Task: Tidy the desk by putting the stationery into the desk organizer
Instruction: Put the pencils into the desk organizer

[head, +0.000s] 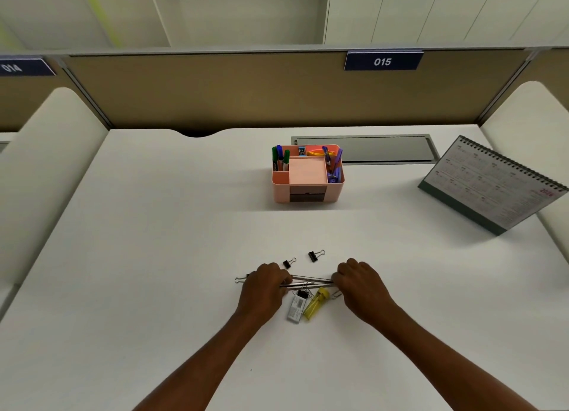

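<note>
Hands at work on the near middle of the counter: you are closing your left grip and right grip around opposite ends of the silver pens lying crosswise there. Two black binder clips are sitting just beyond them, and a yellow tube just nearer. The pink desk organizer, holding markers, is standing well apart at the far centre.

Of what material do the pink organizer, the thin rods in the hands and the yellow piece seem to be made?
Pink organizer: probably plastic, matte, with smooth moulded walls. Thin rods, gripped by the left hand and the right hand: apparently metal, silvery with bright glints; coated plastic is possible. Yellow piece: likely translucent plastic, since light shows through.
</note>
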The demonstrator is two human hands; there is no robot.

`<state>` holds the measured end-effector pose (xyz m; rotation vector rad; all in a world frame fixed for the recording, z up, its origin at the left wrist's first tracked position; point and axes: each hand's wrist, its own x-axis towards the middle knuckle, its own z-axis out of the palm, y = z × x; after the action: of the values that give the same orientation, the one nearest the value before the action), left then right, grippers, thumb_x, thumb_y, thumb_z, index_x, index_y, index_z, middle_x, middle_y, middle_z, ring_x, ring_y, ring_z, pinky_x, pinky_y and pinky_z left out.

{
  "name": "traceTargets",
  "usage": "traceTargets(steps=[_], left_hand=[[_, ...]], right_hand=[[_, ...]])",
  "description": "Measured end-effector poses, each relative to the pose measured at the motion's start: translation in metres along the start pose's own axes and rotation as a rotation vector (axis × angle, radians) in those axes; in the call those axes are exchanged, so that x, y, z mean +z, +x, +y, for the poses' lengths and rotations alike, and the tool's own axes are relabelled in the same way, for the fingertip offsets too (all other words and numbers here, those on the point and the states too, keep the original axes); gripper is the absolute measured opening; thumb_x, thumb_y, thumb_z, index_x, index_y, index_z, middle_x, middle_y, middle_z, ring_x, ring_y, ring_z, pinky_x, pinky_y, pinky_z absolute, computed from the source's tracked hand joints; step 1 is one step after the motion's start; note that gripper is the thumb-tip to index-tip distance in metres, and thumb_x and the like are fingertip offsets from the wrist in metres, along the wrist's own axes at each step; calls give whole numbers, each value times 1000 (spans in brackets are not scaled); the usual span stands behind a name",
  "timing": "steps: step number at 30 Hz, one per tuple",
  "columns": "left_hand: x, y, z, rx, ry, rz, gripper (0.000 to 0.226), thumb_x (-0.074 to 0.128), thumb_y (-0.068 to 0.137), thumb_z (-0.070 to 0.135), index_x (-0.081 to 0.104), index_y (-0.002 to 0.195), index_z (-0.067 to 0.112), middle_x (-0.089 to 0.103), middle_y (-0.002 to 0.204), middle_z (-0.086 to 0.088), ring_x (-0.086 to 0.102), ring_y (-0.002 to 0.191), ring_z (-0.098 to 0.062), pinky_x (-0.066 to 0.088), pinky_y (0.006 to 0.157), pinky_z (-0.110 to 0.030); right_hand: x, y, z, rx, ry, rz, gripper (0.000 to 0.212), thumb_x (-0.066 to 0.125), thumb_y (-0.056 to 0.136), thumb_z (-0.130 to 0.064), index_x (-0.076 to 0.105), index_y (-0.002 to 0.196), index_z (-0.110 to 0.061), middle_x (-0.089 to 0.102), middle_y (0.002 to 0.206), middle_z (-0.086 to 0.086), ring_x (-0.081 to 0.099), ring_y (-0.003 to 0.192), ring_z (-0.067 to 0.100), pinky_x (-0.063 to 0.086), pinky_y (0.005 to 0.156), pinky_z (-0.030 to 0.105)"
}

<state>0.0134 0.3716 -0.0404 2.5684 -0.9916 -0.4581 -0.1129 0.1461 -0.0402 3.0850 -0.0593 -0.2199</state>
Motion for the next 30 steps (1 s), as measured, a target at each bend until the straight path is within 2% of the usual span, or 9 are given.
traceTargets(steps=[5,10,12,16,22,27,30], left_hand=[[-1,1,2,5,16,-17,13,70,93,27,69,106,29,61,106,8,57,106,-16,48,88,-34],[-1,3,4,18,19,-27,13,71,90,25,63,101,29,59,104,9,56,103,-15,47,85,-33],[0,3,3,31,27,-34,14,70,90,23,62,100,29,60,104,9,57,103,-15,47,84,-32],[1,4,3,41,20,-44,13,68,92,22,62,103,28,60,106,9,55,105,-15,47,84,-32],[2,1,0,73,-29,-13,14,64,93,18,64,104,27,57,105,9,56,103,-15,49,82,-34],[-7,0,0,35,-144,87,19,61,93,19,62,108,31,58,105,11,60,99,-12,54,80,-35],[-13,-2,1,8,-252,156,17,61,96,23,60,109,34,58,103,16,59,91,-3,54,77,-28]], right_hand=[[-3,-3,0,29,19,-26,33,70,51,6,59,70,-19,56,68,-1,55,66,23,41,50,34],[-16,-6,2,75,106,38,17,66,71,-5,57,73,-20,55,72,-1,53,68,24,38,54,34],[-24,-5,5,108,173,77,10,59,81,-11,62,82,-21,55,79,-3,54,73,24,43,58,37],[-46,3,17,167,427,194,15,56,98,-16,68,106,-21,58,95,-3,60,78,18,51,64,36],[-89,32,29,156,607,404,15,65,97,-7,74,108,-13,67,100,-1,60,85,9,49,77,22],[-131,71,33,161,633,535,15,68,96,-9,73,110,-7,72,106,9,67,98,18,44,81,10],[-152,100,32,150,626,601,13,69,96,-6,74,108,-5,73,106,10,68,100,19,44,81,9]])
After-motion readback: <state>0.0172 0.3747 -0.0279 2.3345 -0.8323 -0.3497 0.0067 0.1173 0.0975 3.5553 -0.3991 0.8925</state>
